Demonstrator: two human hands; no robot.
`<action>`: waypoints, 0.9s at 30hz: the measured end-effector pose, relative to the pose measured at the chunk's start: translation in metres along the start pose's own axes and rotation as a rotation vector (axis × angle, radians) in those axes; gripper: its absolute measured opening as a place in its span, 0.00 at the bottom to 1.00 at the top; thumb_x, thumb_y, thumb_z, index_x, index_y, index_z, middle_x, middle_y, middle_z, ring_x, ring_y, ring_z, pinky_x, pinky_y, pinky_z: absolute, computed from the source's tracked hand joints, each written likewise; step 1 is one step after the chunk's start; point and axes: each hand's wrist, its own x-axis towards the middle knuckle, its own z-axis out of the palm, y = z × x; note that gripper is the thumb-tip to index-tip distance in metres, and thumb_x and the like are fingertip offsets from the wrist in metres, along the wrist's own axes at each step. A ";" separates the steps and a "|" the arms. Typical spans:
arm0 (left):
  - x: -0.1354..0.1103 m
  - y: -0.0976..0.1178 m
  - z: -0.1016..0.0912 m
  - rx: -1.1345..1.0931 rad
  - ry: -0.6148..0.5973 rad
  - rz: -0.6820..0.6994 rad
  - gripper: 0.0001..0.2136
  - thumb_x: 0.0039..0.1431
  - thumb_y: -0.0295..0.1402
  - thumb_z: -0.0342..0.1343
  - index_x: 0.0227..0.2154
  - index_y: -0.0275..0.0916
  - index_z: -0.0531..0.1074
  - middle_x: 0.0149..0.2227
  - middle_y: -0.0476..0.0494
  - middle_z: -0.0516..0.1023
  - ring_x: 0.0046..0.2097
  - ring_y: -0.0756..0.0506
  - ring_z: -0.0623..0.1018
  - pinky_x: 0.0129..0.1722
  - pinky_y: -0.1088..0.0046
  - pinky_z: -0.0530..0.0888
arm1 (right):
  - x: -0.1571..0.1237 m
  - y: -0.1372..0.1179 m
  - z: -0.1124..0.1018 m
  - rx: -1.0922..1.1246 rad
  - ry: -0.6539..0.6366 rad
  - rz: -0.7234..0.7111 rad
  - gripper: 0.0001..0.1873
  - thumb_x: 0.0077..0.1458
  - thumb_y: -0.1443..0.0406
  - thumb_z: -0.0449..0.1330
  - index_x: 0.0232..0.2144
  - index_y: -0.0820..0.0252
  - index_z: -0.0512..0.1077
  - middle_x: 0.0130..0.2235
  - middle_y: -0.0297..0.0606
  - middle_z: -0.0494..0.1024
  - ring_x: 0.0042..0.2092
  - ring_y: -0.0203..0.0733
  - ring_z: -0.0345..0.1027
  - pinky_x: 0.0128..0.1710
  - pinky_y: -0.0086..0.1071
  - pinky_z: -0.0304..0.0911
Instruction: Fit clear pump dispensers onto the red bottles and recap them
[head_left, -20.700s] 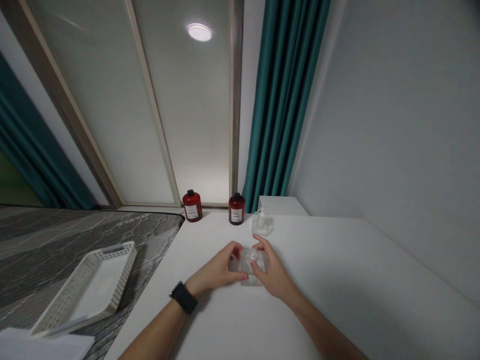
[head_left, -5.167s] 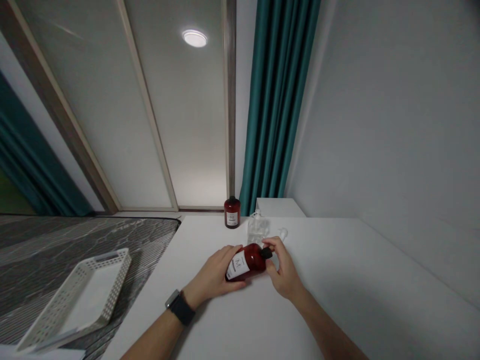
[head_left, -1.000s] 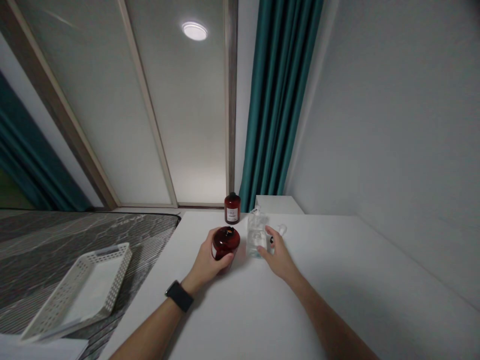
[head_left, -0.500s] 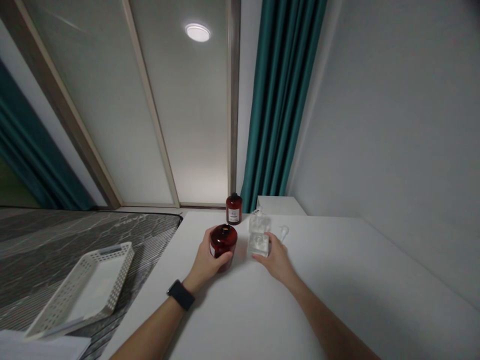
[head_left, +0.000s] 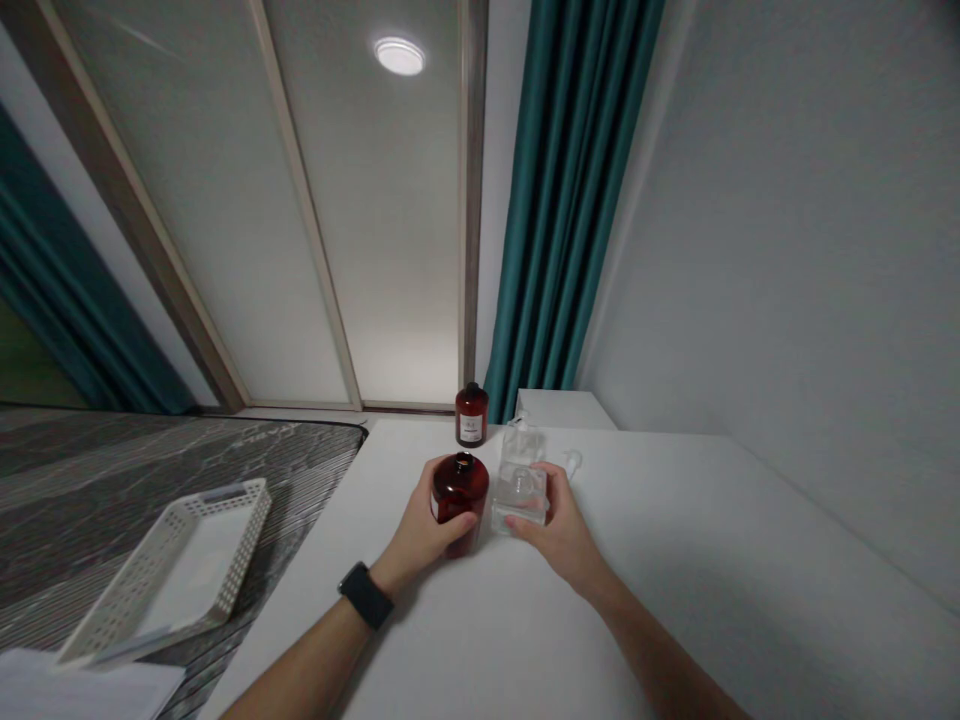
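My left hand (head_left: 424, 525) is wrapped round a dark red, see-through bottle (head_left: 460, 485) with an uncovered neck; its fingers are mostly hidden behind it. Beside it, my right hand (head_left: 559, 525) grips a clear square bottle (head_left: 520, 492) by its right side, thumb in front. The two bottles stand close together, upright. Just behind the clear one is another clear object (head_left: 523, 442), partly covered and hard to make out. A second dark red bottle (head_left: 471, 415), with a black top and white label, stands at the table's far edge.
A small whitish item (head_left: 573, 462) lies right of the clear bottles on the white table (head_left: 600, 640). Lower left, a white perforated basket (head_left: 244, 560) rests on a grey patterned surface, near white paper (head_left: 90, 685). A white box-like piece (head_left: 566, 408) adjoins the far edge.
My left hand has brought the dark red bottle slightly right and nearer to me. My right hand has drawn the clear bottle a little toward me. Both grips hold.
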 end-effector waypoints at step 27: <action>0.011 0.008 -0.033 0.673 -0.301 0.283 0.34 0.53 0.46 0.65 0.59 0.40 0.60 0.51 0.36 0.74 0.50 0.35 0.77 0.49 0.57 0.75 | -0.003 0.004 -0.009 -0.206 -0.108 -0.077 0.45 0.45 0.64 0.70 0.64 0.51 0.58 0.60 0.42 0.64 0.58 0.51 0.66 0.61 0.46 0.61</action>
